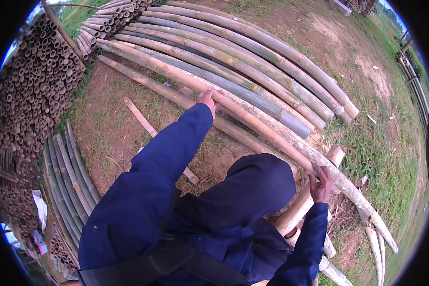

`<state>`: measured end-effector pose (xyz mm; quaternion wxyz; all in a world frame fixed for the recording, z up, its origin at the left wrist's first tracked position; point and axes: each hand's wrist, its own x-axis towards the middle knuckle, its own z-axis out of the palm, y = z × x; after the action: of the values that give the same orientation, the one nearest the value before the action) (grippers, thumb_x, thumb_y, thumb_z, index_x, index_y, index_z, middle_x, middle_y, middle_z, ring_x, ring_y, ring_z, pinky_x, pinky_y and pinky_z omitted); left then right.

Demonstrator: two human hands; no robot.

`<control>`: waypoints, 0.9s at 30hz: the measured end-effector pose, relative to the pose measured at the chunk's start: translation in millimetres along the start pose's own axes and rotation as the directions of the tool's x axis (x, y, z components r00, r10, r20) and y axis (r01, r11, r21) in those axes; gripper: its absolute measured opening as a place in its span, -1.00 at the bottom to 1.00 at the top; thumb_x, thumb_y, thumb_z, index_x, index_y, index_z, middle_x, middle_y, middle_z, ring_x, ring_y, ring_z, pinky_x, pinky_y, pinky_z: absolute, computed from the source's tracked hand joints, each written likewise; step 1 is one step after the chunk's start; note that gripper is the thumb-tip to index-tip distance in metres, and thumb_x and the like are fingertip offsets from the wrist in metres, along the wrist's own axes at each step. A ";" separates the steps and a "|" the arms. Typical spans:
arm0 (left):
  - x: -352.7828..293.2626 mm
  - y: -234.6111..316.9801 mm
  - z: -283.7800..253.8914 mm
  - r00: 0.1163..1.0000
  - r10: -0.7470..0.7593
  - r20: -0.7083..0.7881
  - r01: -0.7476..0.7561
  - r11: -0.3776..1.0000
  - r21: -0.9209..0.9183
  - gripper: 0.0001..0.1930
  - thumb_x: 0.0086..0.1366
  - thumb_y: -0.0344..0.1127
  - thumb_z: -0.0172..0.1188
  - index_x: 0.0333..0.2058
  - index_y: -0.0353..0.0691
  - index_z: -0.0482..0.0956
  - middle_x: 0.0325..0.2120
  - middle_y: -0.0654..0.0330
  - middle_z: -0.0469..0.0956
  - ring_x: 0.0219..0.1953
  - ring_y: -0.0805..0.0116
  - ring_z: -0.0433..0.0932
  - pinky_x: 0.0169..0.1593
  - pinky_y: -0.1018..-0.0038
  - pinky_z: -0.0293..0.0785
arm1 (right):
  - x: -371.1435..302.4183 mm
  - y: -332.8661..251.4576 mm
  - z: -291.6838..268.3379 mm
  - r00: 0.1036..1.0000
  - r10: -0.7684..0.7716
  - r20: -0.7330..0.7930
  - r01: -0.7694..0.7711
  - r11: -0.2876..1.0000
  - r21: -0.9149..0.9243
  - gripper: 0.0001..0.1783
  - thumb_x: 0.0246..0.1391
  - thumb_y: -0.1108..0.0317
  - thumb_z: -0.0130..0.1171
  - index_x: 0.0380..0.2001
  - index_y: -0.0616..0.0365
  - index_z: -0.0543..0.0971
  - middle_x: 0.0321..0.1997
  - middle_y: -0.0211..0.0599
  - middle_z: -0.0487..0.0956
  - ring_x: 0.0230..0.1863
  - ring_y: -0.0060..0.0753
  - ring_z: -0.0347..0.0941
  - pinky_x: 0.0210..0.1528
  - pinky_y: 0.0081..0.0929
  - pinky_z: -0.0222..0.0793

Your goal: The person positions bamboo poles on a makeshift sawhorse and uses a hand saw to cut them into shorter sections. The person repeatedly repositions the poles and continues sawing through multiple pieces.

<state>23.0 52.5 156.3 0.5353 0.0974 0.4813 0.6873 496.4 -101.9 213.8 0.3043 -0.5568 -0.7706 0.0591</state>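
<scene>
A long, smooth tan bamboo pole (264, 127) lies slantwise in front of me, from the far left down to the near right. My left hand (208, 100) grips it around its middle, fingers partly hidden behind it. At its near right end, my right hand (320, 183) closes on the tip with thumb and fingers. Right alongside it runs a thicker, mottled whitish pole (348, 187), which reaches past my right hand. On the nearer side another brown bamboo pole (164, 92) passes under my left wrist. My bent knee (260, 178) is between my arms.
Several thick greenish bamboo poles (252, 57) lie side by side beyond. A tall stack of cut bamboo (33, 81) stands at the left, with green poles (69, 174) nearer me. A flat strip (145, 121) lies on the ground. Short log pieces (293, 209) sit by my right forearm.
</scene>
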 end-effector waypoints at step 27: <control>-5.4 9.5 -30.6 0.992 0.049 0.112 -0.048 0.999 -0.010 -0.71 0.61 -0.18 -0.08 0.10 -0.26 0.28 -0.12 -0.09 0.62 -0.07 -0.01 0.67 -0.03 0.17 0.66 | -7.7 -14.3 13.4 0.999 -0.038 -0.037 0.035 0.995 -0.091 -0.45 -0.12 0.36 0.54 0.04 -0.11 0.72 -0.30 -0.31 0.54 -0.27 -0.17 0.51 -0.17 -0.26 0.44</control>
<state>-0.8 31.3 149.8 0.5452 0.1455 0.4452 0.6952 479.0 -110.8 206.0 0.2946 -0.5569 -0.7765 0.0079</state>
